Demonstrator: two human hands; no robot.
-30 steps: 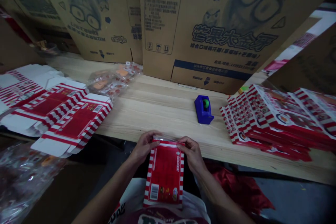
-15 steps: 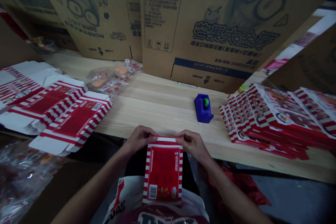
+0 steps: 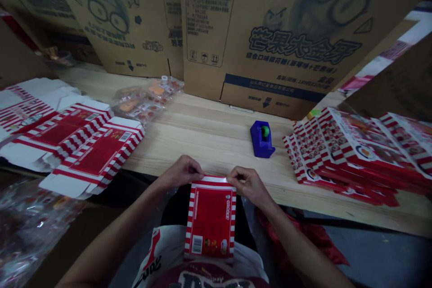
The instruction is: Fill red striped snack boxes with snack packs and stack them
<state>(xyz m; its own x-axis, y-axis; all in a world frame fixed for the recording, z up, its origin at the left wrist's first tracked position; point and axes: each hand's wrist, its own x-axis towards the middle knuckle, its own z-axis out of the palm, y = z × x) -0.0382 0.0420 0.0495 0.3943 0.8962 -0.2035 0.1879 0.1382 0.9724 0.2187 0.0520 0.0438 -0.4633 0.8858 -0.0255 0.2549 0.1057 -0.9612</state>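
A red box with white-striped edges (image 3: 211,218) stands between me and the table edge, its barcode end nearest my body. At its far left corner, my left hand (image 3: 184,172) is closed, thumb and fingertips pinched on the edge. My right hand (image 3: 248,184) pinches the far right corner in the same way. The white-and-red strip along the far end runs between my fingertips. Just beyond my right hand, a blue tape dispenser (image 3: 262,140) with a green core sits on the wooden table (image 3: 202,126).
Flat, unfolded red-and-white boxes (image 3: 96,153) overlap at the left. Clear packets (image 3: 145,99) lie behind them, with more plastic packets (image 3: 33,229) at lower left. Filled-out striped boxes (image 3: 354,157) are stacked at the right. Large cardboard cartons (image 3: 270,76) line the back.
My left hand has lifted slightly at the box's far left corner, its fingers shifting along the edge. The right hand and the box stay nearly in place.
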